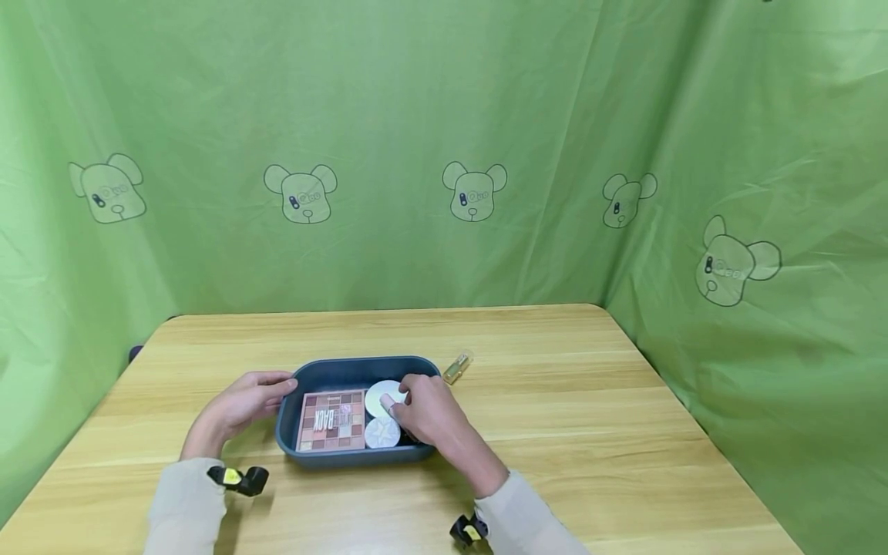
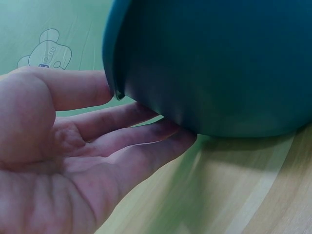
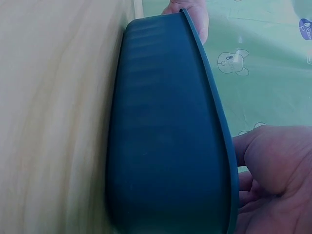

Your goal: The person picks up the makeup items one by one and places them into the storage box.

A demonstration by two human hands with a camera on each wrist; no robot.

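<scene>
A dark blue oblong bin [image 1: 354, 458] stands on the table. My left hand [image 1: 246, 402] holds its left end, the thumb at the rim and the other fingers against the outer wall below, as the left wrist view shows. My right hand [image 1: 432, 410] reaches over the right end into the bin, fingers bent down over a round white compact [image 1: 378, 396]. The bin wall hides those fingertips in the right wrist view; I cannot tell whether they grip anything. Beside the compact lie a smaller white round case [image 1: 382, 433] with a star pattern and an eyeshadow palette [image 1: 331, 421].
A small gold tube with a clear end [image 1: 458, 368] lies on the wooden table [image 1: 590, 432], just beyond the bin's right back corner. Green curtains [image 1: 388, 254] with bear-head drawings hang behind the table and along its right side.
</scene>
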